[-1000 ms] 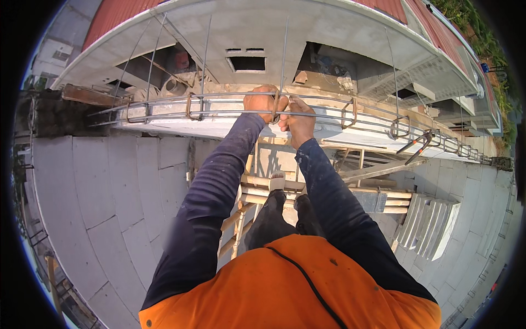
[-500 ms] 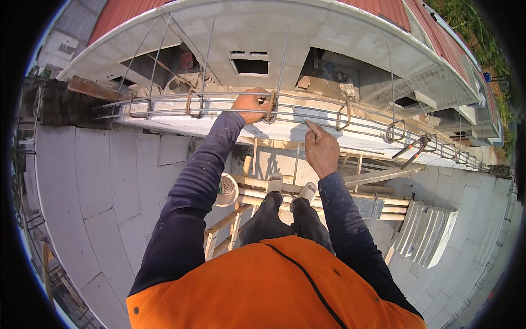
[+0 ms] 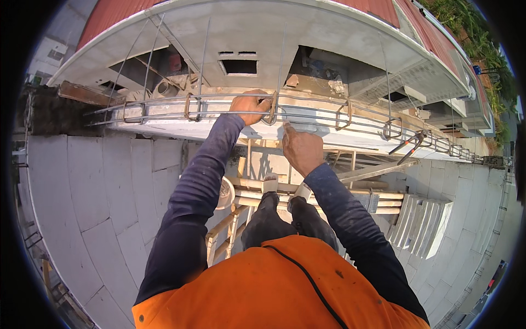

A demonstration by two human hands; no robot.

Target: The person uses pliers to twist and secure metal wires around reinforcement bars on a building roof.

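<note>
A long cage of steel reinforcing bars [image 3: 219, 115] with square stirrups lies along the top of a pale block wall. My left hand [image 3: 251, 107] is closed at one rusty stirrup [image 3: 273, 108], its fingers curled round it beside the upper bar. Just below and to the right of that stirrup is my right hand [image 3: 302, 148], closed with thumb and forefinger together near the lower bar. Whatever it pinches is too small to make out. Farther right, pincers [image 3: 412, 146] with orange-marked handles hang on the cage.
Thin upright rods [image 3: 281, 60] rise through the cage. Below me, my feet stand on a scaffold of wooden poles [image 3: 252, 193], with a bucket [image 3: 226, 193] at the left and stacked pale blocks [image 3: 419, 225] at the right. Beyond the wall is a building with a red roof [image 3: 115, 19].
My right hand has moved left and slightly down, toward the stirrup, and its pointing forefinger has drawn in. My left hand stays at the stirrup. The view has shifted slightly.
</note>
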